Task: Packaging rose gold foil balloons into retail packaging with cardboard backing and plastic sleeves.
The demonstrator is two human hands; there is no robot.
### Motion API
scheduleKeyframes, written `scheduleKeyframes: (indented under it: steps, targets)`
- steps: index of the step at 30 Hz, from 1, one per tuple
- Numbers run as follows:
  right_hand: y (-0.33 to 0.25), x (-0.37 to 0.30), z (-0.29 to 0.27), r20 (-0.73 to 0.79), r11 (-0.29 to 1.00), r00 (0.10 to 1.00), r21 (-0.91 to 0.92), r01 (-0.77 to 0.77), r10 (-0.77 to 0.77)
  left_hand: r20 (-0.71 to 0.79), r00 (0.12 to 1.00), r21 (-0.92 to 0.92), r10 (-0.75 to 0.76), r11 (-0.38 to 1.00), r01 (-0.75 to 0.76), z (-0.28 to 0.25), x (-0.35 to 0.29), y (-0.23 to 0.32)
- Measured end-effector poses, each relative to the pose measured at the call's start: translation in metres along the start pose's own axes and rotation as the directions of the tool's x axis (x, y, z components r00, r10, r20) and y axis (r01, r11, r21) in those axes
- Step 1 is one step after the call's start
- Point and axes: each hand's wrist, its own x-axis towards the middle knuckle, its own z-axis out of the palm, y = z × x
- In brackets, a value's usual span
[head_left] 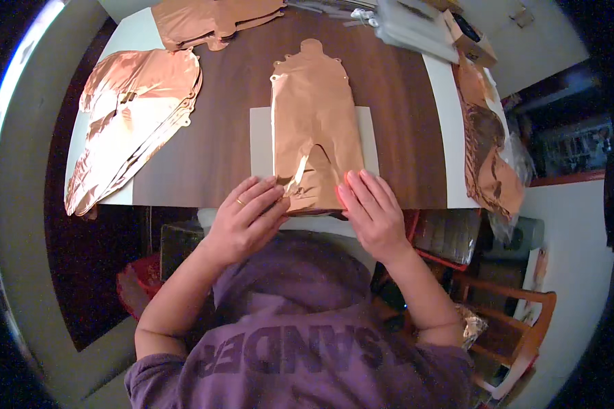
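A flat rose-gold foil balloon (314, 102) lies lengthwise in front of me, with a rounded tab at its far end and small eyelet tabs along its sides. Its near end shows a creased, arch-shaped flap at the table's front edge. Under it, a white sheet (260, 136) sticks out on both sides. My left hand (249, 215) holds the balloon's near left corner, fingers close together. At the near right corner, my right hand (375, 213) grips the foil, fingertips pressed on its edge. Both thumbs are mostly hidden.
Stacks of similar flat foil balloons lie at the left (133, 116) and far left (208, 20) of the brown table (409, 123). Clear plastic packaging (409, 27) and a small box (471, 41) sit far right. More foil (488, 143) hangs over the right edge. A wooden chair (518, 327) stands lower right.
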Motion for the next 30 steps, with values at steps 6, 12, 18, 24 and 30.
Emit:
scheduleKeyframes:
  steps: [6,12,18,24,30]
  targets:
    - [0.000,-0.004,0.007,-0.047,1.000,0.999,0.000,-0.010,0.010,-0.002,1.000,0.037,0.015,0.999,-0.015,0.002,-0.001,-0.003]
    - [-0.002,-0.005,0.009,-0.055,0.999,0.998,0.000,-0.044,0.044,-0.017,0.997,0.147,0.075,0.987,-0.071,0.007,-0.001,-0.006]
    - [-0.006,-0.012,0.010,-0.054,0.999,0.998,-0.035,-0.041,0.039,-0.067,0.995,0.177,0.068,0.983,-0.055,0.007,-0.008,-0.003]
    - [-0.014,-0.021,0.011,-0.098,0.998,0.995,-0.056,-0.037,0.032,-0.062,0.995,0.188,0.083,0.980,-0.070,-0.001,-0.012,0.004]
    - [-0.010,-0.016,0.004,-0.073,0.999,0.997,-0.021,-0.028,0.027,-0.077,0.996,0.202,0.045,0.979,-0.029,-0.004,-0.005,0.009]
